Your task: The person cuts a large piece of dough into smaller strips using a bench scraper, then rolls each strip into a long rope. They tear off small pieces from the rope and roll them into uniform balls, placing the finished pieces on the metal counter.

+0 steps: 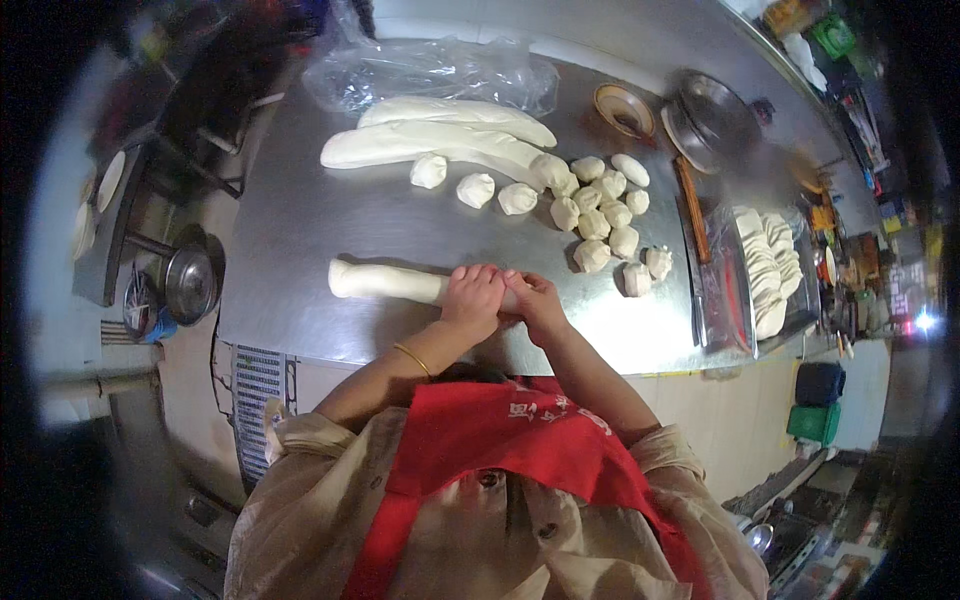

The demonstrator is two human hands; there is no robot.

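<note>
A smooth white dough roll (386, 281) lies crosswise on the steel worktop (300, 217) in front of me, its left end lying free. My left hand (474, 296) curls over the roll near its right end. My right hand (538, 304) grips that end, its thumb meeting the left fingers, so both hands hide the tip. Beyond them rest two long, thick dough strips (442, 146), one behind the other. Three dough pieces (475, 191) sit spaced along the front of the strips. More cut dough lumps (593, 225) cluster to the right.
Clear plastic sheeting (442, 71) is bunched at the back. A small bowl (624, 111) and a metal pot (709, 120) stand at the back right. To the right are a wooden stick (693, 210), a knife (698, 300) and a tray holding rows of folded dough (765, 270).
</note>
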